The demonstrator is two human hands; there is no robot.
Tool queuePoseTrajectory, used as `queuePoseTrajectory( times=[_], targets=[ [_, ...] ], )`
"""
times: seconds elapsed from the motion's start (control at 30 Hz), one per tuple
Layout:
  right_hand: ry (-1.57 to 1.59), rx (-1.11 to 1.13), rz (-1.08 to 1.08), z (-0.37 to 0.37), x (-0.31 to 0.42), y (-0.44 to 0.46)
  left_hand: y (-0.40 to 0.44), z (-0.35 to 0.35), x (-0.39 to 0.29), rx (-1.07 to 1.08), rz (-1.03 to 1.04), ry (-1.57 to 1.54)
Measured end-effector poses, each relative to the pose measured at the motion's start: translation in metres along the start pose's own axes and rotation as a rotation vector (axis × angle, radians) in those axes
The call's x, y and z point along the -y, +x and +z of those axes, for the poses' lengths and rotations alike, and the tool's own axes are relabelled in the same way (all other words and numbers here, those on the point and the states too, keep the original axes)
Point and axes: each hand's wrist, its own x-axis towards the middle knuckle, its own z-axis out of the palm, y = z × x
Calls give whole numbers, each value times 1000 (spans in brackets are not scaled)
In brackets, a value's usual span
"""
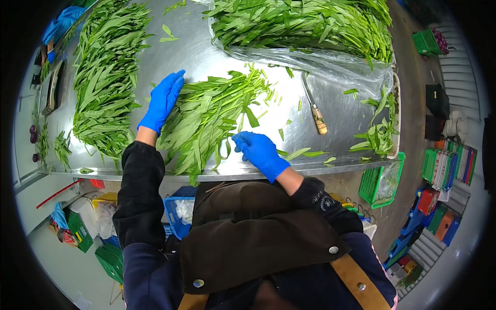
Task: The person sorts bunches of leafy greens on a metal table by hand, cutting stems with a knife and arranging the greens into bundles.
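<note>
A loose bunch of long-leaved greens, which look like water spinach [206,111], lies on the steel table in front of me. My left hand [164,101], in a blue glove, rests along the bunch's left side with its fingers stretched out. On the near right side, my right hand [261,154], also blue-gloved, is beside the outer leaves. Its fingers point left, slightly bent and holding nothing I can see. Cut stem pieces [269,95] are scattered by the bunch's stem ends. A knife with a wooden handle [319,120] lies to the right, touched by neither hand.
A long row of greens [106,82] runs along the left. At the back right, a big pile of greens [310,26] lies on clear plastic sheeting [320,64]. Loose leaves [380,135] lie by the table's right edge. A green crate [369,183] stands below that corner.
</note>
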Motion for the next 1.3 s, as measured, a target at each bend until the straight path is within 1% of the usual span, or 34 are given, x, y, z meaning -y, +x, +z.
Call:
queuePoseTrajectory(
  times=[0.03,0.07,0.1,0.13,0.17,0.2,0.23,0.27,0.3,0.33,0.37,0.43,0.47,0.53,0.57,0.6,0.67,0.7,0.73,0.8,0.83,0.87,0.93,0.97,1.0,1.07,1.1,1.13,1.2,1.27,1.3],
  targets=[
    [-9,25,66,7,2,3,1,0,3,1,7,160],
    [-18,48,131,13,3,7,-1,0,6,3,12,162],
    [-13,44,132,18,6,11,-10,3,9,17,71,325],
    [-22,95,171,23,9,17,-20,4,5,32,132,489],
    [-31,145,208,28,11,25,-29,6,3,29,119,414],
    [166,184,212,40,7,38,-38,11,0,52,37,192],
    [320,167,224,47,16,43,-49,11,-18,92,-35,283],
    [473,148,231,52,26,48,-61,16,-23,112,-50,311],
    [579,178,269,56,29,60,-70,21,-31,114,-47,339],
    [593,167,264,60,31,64,-78,27,-38,116,-44,368],
    [713,142,301,61,34,69,-83,34,-40,125,-27,377],
    [969,92,402,65,42,75,-89,48,-38,4,-10,480],
    [983,82,398,66,43,76,-90,52,-38,13,3,484],
    [1216,177,399,64,48,76,-90,57,-36,-73,-1,548],
    [1241,228,325,60,48,71,-91,63,-29,-182,47,554],
    [1256,219,321,57,49,66,-90,63,-25,-171,59,557],
    [1299,378,321,48,52,56,-87,60,-26,-202,33,229],
    [1184,439,331,44,48,52,-86,58,-28,-199,86,327],
    [1195,431,325,37,45,47,-84,54,-31,-190,96,331],
    [791,529,251,15,39,30,-76,44,-37,-68,-87,286],
    [677,533,188,-7,39,13,-71,35,-49,-45,-87,375],
    [692,521,183,-20,32,2,-66,26,-67,-56,-71,355],
    [774,420,167,-44,13,-17,-55,7,-109,-158,223,372],
    [791,378,119,-55,2,-25,-58,-6,-133,-123,181,520],
    [804,340,71,-66,-7,-31,-59,-10,-145,-126,203,617],
    [793,240,96,-90,-10,-41,-57,-2,-121,-48,353,759],
    [788,163,129,-91,-20,-39,-50,2,-110,187,289,875],
    [779,86,162,-89,-30,-38,-38,5,-113,340,284,1010],
    [779,70,149,-92,-45,-39,-38,3,-133,244,206,988],
    [782,65,154,-89,-51,-43,-42,5,-162,-4,372,811],
    [816,32,158,-90,-51,-42,-38,9,-149,53,344,763]
  ],
)
